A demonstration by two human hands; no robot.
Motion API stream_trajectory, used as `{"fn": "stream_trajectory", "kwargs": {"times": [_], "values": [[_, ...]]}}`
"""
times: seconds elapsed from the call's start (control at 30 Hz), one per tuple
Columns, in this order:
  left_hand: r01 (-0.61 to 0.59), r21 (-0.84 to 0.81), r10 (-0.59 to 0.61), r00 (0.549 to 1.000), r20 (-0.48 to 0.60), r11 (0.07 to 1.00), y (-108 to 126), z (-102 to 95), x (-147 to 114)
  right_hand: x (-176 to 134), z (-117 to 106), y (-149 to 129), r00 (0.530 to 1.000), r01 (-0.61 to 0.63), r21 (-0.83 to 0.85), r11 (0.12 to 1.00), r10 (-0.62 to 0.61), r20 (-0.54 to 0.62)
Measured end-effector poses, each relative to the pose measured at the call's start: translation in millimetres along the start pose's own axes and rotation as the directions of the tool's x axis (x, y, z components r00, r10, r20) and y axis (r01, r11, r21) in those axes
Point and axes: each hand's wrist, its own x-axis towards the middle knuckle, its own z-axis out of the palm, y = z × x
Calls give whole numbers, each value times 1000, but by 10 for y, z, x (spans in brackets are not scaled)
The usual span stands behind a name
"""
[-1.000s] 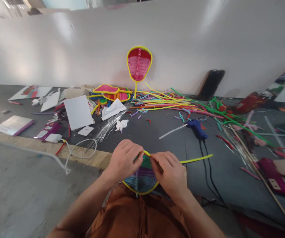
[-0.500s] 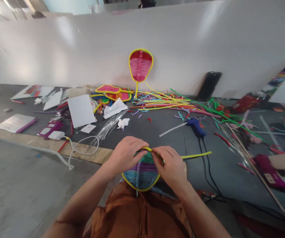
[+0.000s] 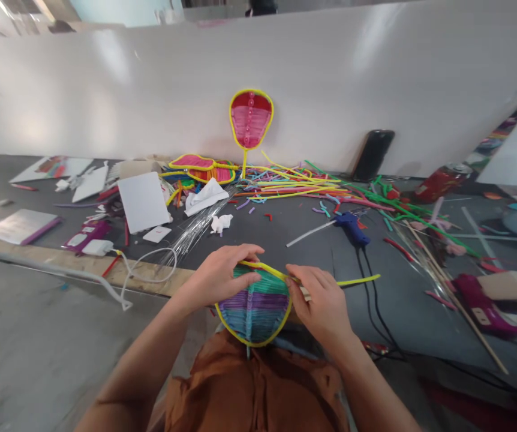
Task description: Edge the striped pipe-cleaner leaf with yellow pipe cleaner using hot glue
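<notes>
A fan-shaped piece wound with pipe cleaners (image 3: 236, 321) in green, purple and blue bands sits in front of my waist. A yellow pipe cleaner (image 3: 265, 268) runs along its rim, and the loose end sticks out to the right past my right hand. My left hand (image 3: 218, 276) grips the upper left edge, thumb on the face and fingers over the rim. At the upper right edge, my right hand (image 3: 324, 303) is closed on the yellow pipe cleaner, thumb and index together. A thin stem pokes out at the bottom of the piece.
A pink fan-shaped piece (image 3: 250, 123) stands upright against the white panel. Behind my hands lie many pipe cleaners (image 3: 303, 189) and clear strips (image 3: 195, 225). A blue glue gun (image 3: 352, 228) with its cord is at right, near a phone (image 3: 373, 155) and a can (image 3: 441, 183).
My hands have moved apart along the top rim, the right one sliding rightward, so more of the yellow edge and green band shows. The view has shifted slightly.
</notes>
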Motion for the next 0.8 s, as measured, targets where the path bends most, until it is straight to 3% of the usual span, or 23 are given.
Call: {"fn": "stream_trajectory", "kwargs": {"times": [0.3,0.57,0.8], "values": [[0,-12,-1,992,-126,1000,-23,80,-78,141,-14,-60,998,31,73,997,-35,58],[64,-2,-64,994,-84,998,-64,100,-147,363,106,-190,987,111,100,989,-121,103],[42,-65,-50,991,-126,997,-102,142,-165,383,191,-213,986,145,37,989,-148,73]]}}
